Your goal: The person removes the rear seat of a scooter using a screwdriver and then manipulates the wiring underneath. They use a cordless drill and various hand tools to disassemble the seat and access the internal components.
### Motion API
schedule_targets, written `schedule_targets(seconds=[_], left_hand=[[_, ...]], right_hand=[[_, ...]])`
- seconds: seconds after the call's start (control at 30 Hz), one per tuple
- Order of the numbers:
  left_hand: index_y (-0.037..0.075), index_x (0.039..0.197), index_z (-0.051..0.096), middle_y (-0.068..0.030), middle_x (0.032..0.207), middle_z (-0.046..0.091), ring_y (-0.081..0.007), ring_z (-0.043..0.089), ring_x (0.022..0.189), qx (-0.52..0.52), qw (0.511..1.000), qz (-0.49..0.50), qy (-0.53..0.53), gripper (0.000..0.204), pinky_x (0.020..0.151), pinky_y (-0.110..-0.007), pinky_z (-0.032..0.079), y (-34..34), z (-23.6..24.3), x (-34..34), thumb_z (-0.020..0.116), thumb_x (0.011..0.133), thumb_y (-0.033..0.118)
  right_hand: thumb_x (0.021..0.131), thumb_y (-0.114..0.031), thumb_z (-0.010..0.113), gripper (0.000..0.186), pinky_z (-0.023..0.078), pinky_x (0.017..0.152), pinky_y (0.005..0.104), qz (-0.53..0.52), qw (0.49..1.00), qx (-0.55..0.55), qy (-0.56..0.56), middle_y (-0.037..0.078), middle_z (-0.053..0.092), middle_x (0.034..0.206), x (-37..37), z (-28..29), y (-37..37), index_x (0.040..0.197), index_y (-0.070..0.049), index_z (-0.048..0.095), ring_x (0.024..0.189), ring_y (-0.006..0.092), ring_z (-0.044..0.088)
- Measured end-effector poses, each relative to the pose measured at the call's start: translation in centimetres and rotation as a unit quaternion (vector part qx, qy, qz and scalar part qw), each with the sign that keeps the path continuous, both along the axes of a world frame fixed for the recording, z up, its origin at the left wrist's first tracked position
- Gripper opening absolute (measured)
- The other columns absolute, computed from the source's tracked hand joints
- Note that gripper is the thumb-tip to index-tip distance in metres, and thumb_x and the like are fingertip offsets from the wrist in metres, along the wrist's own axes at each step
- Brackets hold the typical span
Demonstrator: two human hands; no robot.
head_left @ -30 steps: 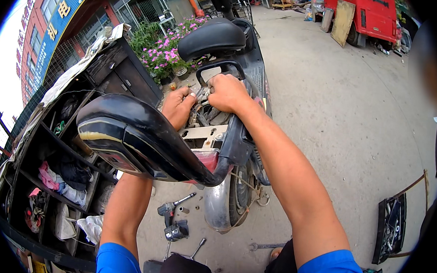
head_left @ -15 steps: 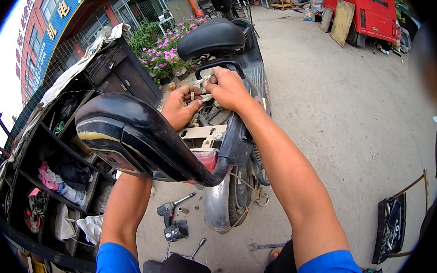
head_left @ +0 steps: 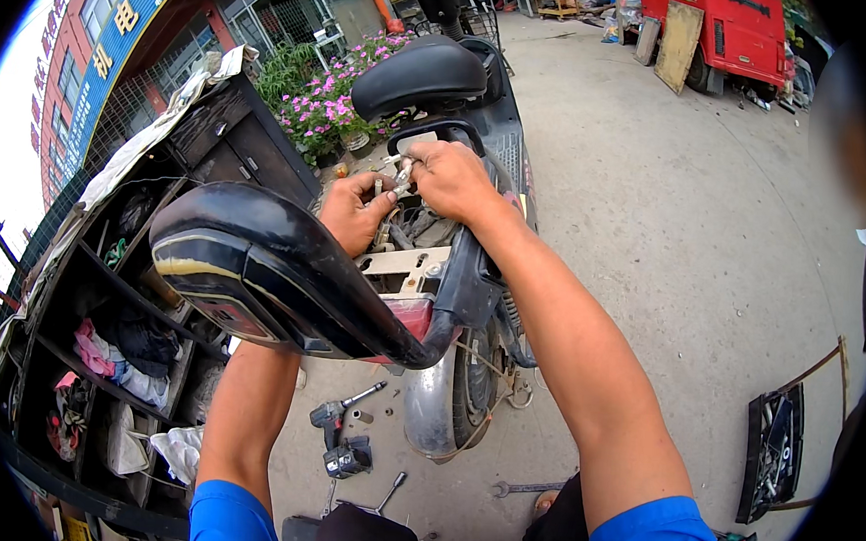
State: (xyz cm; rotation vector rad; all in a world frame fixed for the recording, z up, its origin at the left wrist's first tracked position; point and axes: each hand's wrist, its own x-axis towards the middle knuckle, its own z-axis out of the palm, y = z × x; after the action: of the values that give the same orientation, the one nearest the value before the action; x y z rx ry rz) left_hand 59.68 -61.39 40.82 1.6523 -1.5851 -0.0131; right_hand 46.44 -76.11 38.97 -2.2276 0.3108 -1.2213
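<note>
Both hands meet over the opened rear body of an electric scooter (head_left: pixel 423 270), just behind its black seat (head_left: pixel 420 76). Small white wire connectors (head_left: pixel 403 177) lie between them. My left hand (head_left: pixel 354 213) pinches a pale connector between thumb and fingers. My right hand (head_left: pixel 448 179) is closed on the white connectors, its fingers partly hidden by its own back. Below the hands, cables (head_left: pixel 418 225) fill the cavity beside a beige metal bracket (head_left: pixel 404 265). A black padded backrest (head_left: pixel 264 270) curves over my left forearm.
A cordless impact wrench (head_left: pixel 339 428) lies on the concrete behind the rear wheel (head_left: pixel 450 400), near a spanner (head_left: pixel 529 489). On the left stands a dark shelf (head_left: pixel 124 296) holding rags. An open toolbox (head_left: pixel 774 450) is at right, a red vehicle (head_left: pixel 730 41) far off.
My right hand has shifted slightly, its fingers turning down over the connectors. The left hand has moved only a little; the scooter has stayed put.
</note>
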Motion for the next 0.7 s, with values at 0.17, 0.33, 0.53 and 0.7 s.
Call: schedule_targets(seconds=[0.17, 0.33, 0.53, 0.7], left_hand=[[-0.002, 0.104, 0.066, 0.0038, 0.084, 0.062, -0.0035, 0.053, 0.076, 0.008, 0.998, -0.018, 0.053, 0.012, 0.068, -0.023, 0.045, -0.2, -0.2, 0.2, 0.066, 0.093, 0.004], [-0.002, 0.104, 0.064, 0.0032, 0.089, 0.063, -0.0037, 0.054, 0.079, 0.021, 0.995, -0.042, 0.090, 0.012, 0.072, -0.023, 0.046, -0.3, -0.4, 0.9, 0.065, 0.093, 0.003], [-0.002, 0.095, 0.065, 0.0030, 0.082, 0.061, -0.0036, 0.051, 0.074, 0.030, 0.988, -0.068, 0.136, 0.008, 0.066, -0.023, 0.041, 0.0, 0.2, 0.6, 0.064, 0.094, 0.006], [-0.002, 0.088, 0.065, 0.0041, 0.076, 0.059, -0.0029, 0.048, 0.069, 0.023, 0.992, -0.054, 0.115, 0.012, 0.062, -0.023, 0.040, 0.1, 0.4, -0.4, 0.064, 0.095, 0.008]], right_hand=[[0.088, -0.023, 0.059, 0.022, 0.049, 0.082, 0.0539, 0.045, 0.999, 0.013, 0.024, 0.025, 0.069, 0.090, -0.1, -0.1, 0.0, 0.092, -0.006, 0.072, 0.092, 0.0458, 0.064], [0.088, -0.019, 0.061, 0.021, 0.049, 0.082, 0.0522, 0.063, 0.997, 0.021, 0.032, 0.026, 0.068, 0.093, 0.0, 0.5, 0.1, 0.093, -0.003, 0.072, 0.093, 0.0452, 0.064], [0.087, -0.014, 0.061, 0.018, 0.050, 0.081, 0.0512, 0.104, 0.994, 0.018, -0.030, 0.026, 0.068, 0.091, -0.2, 0.2, -0.1, 0.094, -0.001, 0.071, 0.090, 0.0449, 0.064], [0.086, -0.012, 0.062, 0.015, 0.049, 0.079, 0.0506, 0.100, 0.992, -0.008, -0.075, 0.023, 0.068, 0.089, -0.2, 0.1, -0.2, 0.092, -0.001, 0.070, 0.089, 0.0435, 0.064]])
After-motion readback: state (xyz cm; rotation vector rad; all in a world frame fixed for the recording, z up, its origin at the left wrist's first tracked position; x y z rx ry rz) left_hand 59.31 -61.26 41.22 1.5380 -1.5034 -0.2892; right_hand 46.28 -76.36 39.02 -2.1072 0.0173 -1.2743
